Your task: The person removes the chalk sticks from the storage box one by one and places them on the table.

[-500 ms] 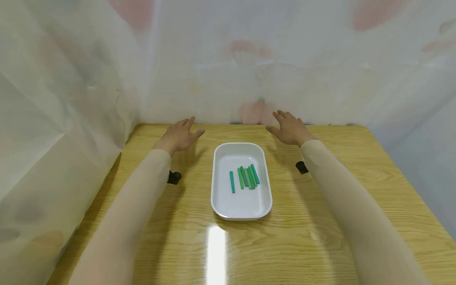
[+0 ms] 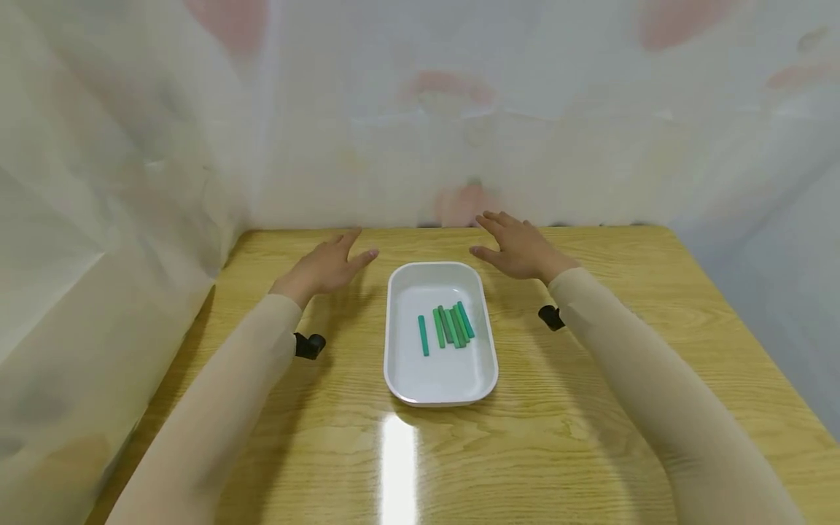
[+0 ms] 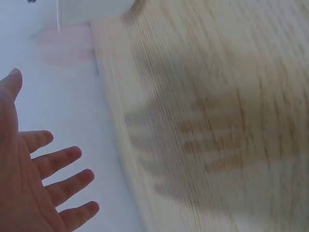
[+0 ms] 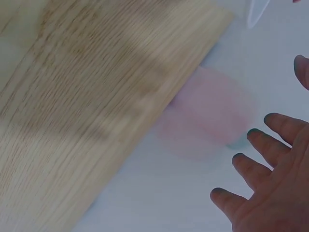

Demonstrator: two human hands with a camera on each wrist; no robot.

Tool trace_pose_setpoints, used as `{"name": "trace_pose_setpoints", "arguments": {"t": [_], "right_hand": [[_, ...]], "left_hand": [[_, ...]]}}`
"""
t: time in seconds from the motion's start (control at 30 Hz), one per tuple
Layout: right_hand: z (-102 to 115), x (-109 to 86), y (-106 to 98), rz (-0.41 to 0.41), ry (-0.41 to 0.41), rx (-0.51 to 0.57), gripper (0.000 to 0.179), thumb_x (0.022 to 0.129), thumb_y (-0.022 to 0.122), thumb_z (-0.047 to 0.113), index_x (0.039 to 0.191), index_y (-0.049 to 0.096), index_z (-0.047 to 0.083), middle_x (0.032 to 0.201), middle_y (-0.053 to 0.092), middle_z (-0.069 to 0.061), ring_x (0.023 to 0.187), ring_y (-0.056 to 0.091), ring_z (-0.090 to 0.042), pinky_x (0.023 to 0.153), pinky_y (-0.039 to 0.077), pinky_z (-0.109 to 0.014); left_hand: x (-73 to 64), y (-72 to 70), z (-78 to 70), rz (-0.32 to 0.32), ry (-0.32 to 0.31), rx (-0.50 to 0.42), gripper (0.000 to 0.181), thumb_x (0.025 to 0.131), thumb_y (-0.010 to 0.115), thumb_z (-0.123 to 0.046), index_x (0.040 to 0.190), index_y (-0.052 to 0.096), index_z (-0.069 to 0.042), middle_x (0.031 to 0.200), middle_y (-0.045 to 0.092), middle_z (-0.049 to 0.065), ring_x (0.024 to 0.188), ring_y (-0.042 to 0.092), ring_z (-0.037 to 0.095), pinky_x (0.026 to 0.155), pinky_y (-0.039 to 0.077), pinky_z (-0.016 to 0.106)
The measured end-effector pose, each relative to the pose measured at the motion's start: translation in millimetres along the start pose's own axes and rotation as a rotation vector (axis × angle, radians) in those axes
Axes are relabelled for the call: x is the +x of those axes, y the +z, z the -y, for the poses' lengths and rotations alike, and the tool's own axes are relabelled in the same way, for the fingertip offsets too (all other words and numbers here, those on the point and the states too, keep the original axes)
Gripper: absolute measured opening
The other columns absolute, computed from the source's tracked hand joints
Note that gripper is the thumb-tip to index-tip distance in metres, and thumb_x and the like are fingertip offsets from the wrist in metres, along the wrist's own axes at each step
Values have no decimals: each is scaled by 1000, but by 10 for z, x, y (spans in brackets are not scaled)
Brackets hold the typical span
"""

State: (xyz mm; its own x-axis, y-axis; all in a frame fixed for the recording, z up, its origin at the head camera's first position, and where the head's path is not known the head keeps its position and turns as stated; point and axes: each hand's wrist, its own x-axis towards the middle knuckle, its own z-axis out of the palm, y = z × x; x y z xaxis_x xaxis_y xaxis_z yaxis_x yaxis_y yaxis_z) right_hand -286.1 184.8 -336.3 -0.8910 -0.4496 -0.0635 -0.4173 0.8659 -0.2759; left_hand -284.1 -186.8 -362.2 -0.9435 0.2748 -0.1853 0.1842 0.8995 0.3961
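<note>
In the head view a white rectangular tray [image 2: 440,383] with rounded corners stands on the wooden table. Several green sticks [image 2: 453,326] lie side by side in its right half, and one teal stick [image 2: 423,335] lies apart to their left. My left hand [image 2: 326,266] is held off the tray's far left corner, fingers spread and nothing in it. On the other side, my right hand [image 2: 521,246] hovers off the far right corner, also spread and holding nothing. Greenish smudges mark the right fingertips [image 4: 256,135] in the right wrist view.
A pale sheet with faded red patches [image 2: 446,87] hangs behind the table and along its left side. Black wrist mounts [image 2: 310,345] show under the sleeves. Glare [image 2: 398,467] lies on the wood [image 2: 525,452] in front of the tray.
My right hand has shifted left, nearer the tray's far edge. The left hand has drawn slightly lower and to the left. Sticks and tray keep their arrangement.
</note>
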Motion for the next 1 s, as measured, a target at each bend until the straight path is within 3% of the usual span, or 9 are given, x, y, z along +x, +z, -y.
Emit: {"name": "trace_pose_setpoints", "arguments": {"t": [0.37,0.57,1.0], "right_hand": [[165,-149,58,1,-70,0,77,105,52,53,165,26,13,172,22,-11,159,17,-40,124,12,-70],[204,-223,99,5,-89,17,77,104,54,53,165,28,12,173,20,-9,160,17,-38,126,10,-65],[281,-389,153,8,-157,25,74,103,60,47,162,34,11,167,33,-14,155,31,-37,125,18,-63]], "left_hand": [[-189,96,-117,1,11,-61,98,95,30,-84,168,15,-20,159,45,16,148,41,41,118,31,66],[-236,184,-169,32,6,-71,94,96,33,-81,167,20,-19,137,60,10,123,60,33,105,47,57],[-342,334,-285,33,6,-117,90,99,38,-76,165,26,-16,120,66,7,104,64,27,91,53,48]]}}
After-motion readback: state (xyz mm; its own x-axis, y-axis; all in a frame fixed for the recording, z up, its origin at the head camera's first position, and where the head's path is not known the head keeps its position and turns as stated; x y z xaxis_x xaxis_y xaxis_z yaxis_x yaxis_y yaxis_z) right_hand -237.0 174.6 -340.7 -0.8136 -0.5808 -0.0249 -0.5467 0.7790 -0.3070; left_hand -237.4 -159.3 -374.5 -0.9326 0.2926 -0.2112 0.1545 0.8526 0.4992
